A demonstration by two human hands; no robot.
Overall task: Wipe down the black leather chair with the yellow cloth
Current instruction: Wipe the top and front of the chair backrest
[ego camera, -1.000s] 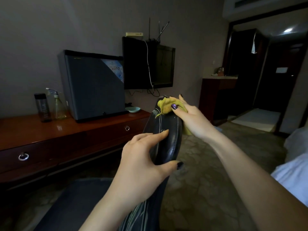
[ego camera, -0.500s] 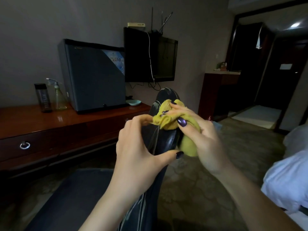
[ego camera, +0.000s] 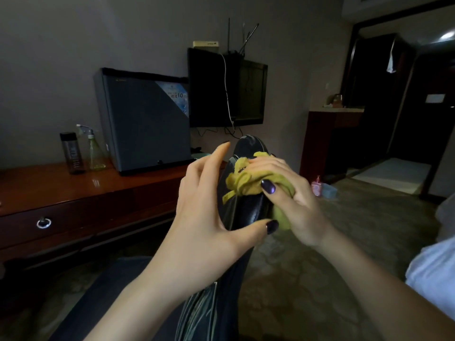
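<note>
Yellow cloth (ego camera: 246, 179) is bunched in the right hand (ego camera: 295, 205), fingers and thumb curled round it, pressed on the top edge of the chair (ego camera: 250, 146) back. A loose corner hangs down the front side. Left hand (ego camera: 204, 212) is spread, fingers straight and lifted, holding nothing. Only its thumb lies across the leather just below the cloth.

Risks, as I judge them:
- Cloth is wadded, so little of it meets the leather, and it would prob. skip patches or leave streaks.
- L hand isn't really gripping. A hard push w/ the right could rock or turn the chair.
- Long nails sit close to the leather and a slip could scratch it.
- Leather lower down shows pale scuff lines, where the cloth could snag or lift flakes.
- Room is dim, so missed spots are hard to see.

Room: glossy wood sideboard (ego camera: 73, 188) at left w/ a dark bottle (ego camera: 72, 153), a spray bottle (ego camera: 94, 153) and a mini fridge (ego camera: 145, 124). TV (ego camera: 221, 89) is on the wall. Patterned carpet (ego camera: 320, 279) covers the floor, w/ a small pink bottle (ego camera: 316, 187) on it beyond the chair. Dark doorway at right.
</note>
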